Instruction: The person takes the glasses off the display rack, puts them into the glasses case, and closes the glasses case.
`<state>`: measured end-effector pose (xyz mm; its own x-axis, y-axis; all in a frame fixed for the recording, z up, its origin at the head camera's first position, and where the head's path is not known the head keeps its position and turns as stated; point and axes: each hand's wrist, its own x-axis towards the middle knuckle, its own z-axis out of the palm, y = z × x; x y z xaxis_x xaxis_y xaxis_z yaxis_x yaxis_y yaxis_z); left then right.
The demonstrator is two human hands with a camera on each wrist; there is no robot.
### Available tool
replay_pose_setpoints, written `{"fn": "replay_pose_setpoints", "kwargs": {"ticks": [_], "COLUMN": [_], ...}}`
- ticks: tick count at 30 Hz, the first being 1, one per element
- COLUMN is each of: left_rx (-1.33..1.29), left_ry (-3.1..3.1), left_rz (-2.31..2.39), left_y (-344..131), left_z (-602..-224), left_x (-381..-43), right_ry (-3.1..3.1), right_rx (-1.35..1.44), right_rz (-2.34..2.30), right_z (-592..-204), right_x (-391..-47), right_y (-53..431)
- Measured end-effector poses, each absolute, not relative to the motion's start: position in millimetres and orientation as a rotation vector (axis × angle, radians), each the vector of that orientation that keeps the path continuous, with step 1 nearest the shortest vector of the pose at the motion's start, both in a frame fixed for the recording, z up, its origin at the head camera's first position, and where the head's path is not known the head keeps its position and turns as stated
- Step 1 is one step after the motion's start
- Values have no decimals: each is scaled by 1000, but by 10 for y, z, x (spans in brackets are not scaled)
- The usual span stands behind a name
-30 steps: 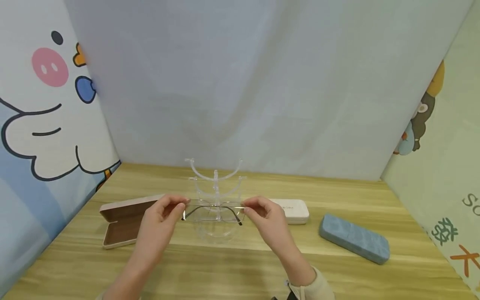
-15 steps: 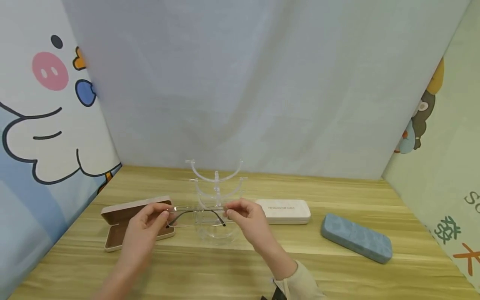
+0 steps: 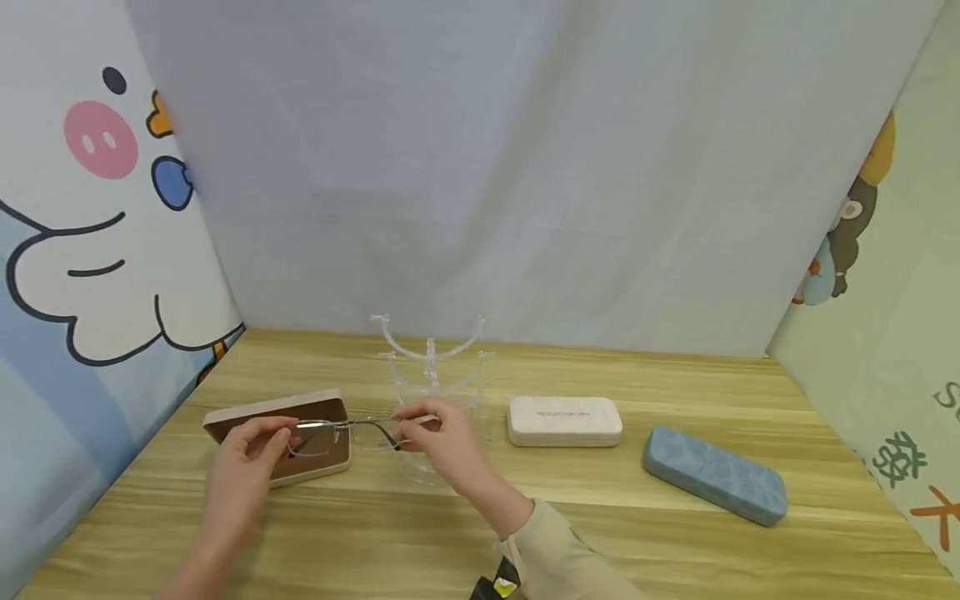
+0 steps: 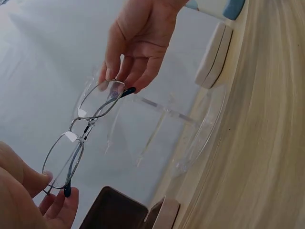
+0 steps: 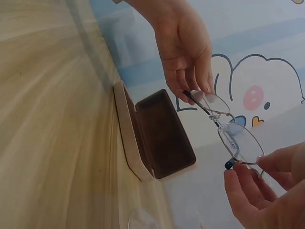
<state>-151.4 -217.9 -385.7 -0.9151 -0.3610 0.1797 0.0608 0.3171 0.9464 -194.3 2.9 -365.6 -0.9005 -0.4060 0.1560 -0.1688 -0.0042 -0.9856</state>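
Note:
A pair of thin metal-rimmed glasses with dark temple tips is held up between both hands. My left hand pinches one end of the frame, thumb against fingers. At the other end, my right hand grips the rim the same way. In the right wrist view the temples are folded in behind the lenses. Below and behind the glasses, an open eyeglass case with a brown lining and pale shell sits on the table, partly covered by the left hand in the head view.
A clear tiered glasses stand rises behind the right hand. Farther right lie a closed white glasses case and a closed blue one. A grey cloth hangs behind the wooden table.
Both hands have carried the glasses leftward, from in front of the clear stand to over the open case. The white case is now fully uncovered by the right hand.

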Motion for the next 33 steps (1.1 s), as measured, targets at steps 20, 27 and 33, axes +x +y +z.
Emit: {"fn": "replay_pose_setpoints", "kwargs": {"ticks": [20,27,33], "left_rx": [626,733,741], "left_ry": [-2135,-2191,-2254], "left_rz": [-1559,-1472,-1295], "left_y": [-2680,-2764,-2835], "left_z": [-4050,-4112,-4210], "left_x": [-1595,-1590,-1638], "right_ry": [2155,2332,2410], "right_rx": [-556,-438,-341], "right_rz": [-2056,-1962,-1922], "right_z": [-4184,-4187,-4227], "right_x": [-2152,-2216,-2277], "right_y": [-706,-916,-1066]}}
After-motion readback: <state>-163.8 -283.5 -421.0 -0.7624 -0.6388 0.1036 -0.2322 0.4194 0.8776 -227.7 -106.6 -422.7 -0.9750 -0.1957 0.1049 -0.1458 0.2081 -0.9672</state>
